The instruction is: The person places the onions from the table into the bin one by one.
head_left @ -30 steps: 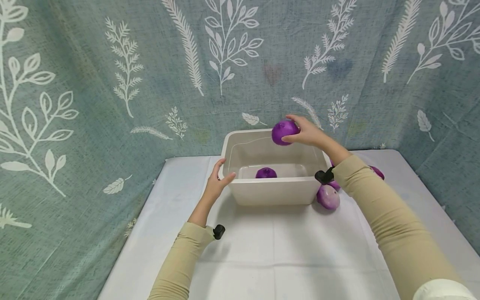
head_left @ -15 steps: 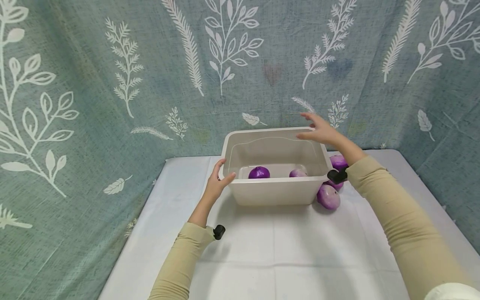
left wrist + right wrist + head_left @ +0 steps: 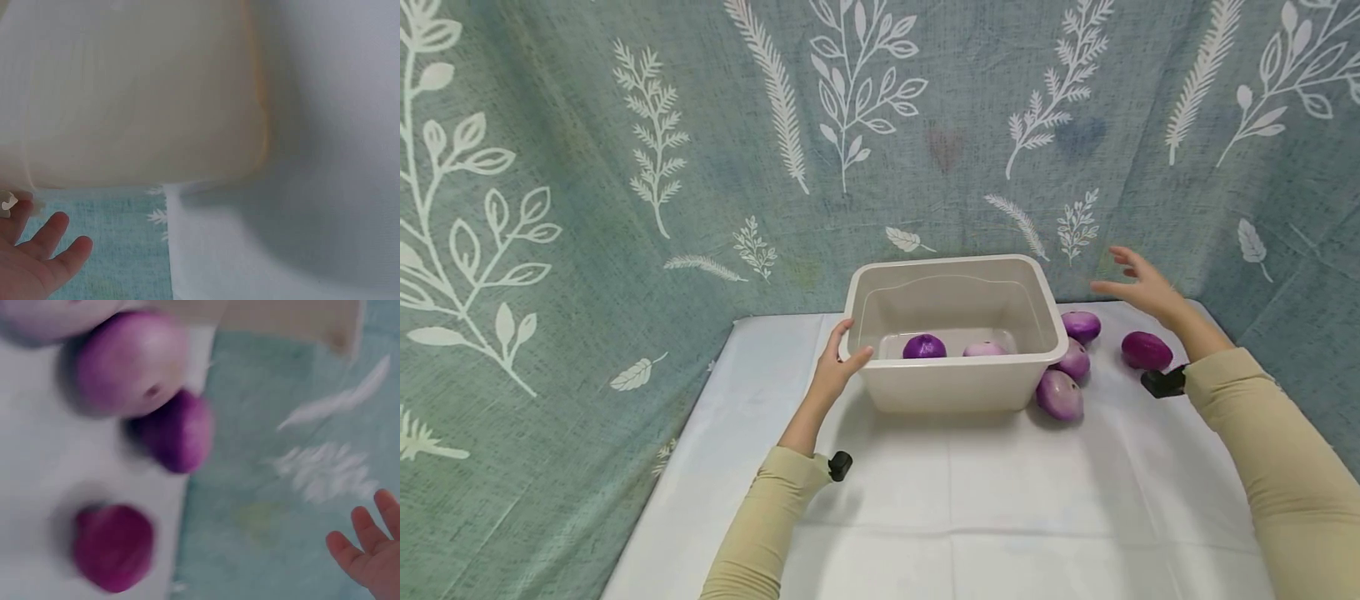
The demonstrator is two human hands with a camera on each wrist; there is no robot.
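Against the left front corner of a beige plastic bin, my left hand rests with thumb and fingers spread; in the left wrist view its fingers look extended beside the bin wall. A dark purple onion and a paler purple onion lie inside, partly hidden by the front wall. My right hand is in the air right of the bin, fingers apart, holding nothing. Nearest below it is a dark magenta onion-like vegetable, also seen blurred in the right wrist view.
Three purple onions line the bin's right side: one at the back, one in the middle and one in front. A white cloth covers the table. Behind it hangs a green leaf-patterned curtain.
My right hand has let go of a purple onion into the bin and moved right, away from it. The onions inside have shifted. The left hand has stayed at the corner.
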